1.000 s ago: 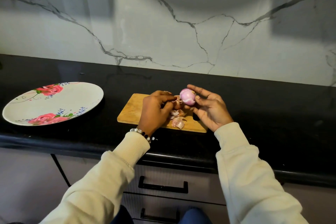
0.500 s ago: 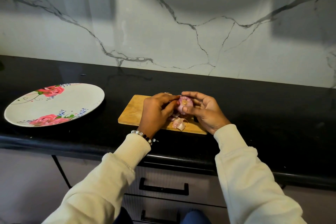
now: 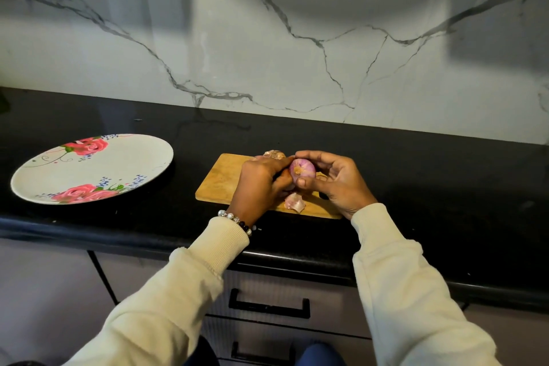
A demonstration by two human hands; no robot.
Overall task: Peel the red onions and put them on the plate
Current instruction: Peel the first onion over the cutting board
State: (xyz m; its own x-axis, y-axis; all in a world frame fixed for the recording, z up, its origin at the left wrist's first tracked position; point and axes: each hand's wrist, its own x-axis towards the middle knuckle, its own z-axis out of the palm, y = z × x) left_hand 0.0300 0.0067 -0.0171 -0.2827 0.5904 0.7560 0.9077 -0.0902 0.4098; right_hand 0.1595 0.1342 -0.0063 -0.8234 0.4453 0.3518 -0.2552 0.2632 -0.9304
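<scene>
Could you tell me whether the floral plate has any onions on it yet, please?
Empty: the plate shows only its rose pattern, while the onion is held over the cutting board.

Bench (image 3: pixel 416 175): black and glossy, as I see it from the head view, backed by a white veined wall. Lying directly on it, I count two items. Wooden cutting board (image 3: pixel 221 180), at the bench's near edge. Floral plate (image 3: pixel 124 163), left of the cutting board and apart from it, near the same edge. Small pale specks beside the cutting board's near-left corner; I cannot identify them.
</scene>
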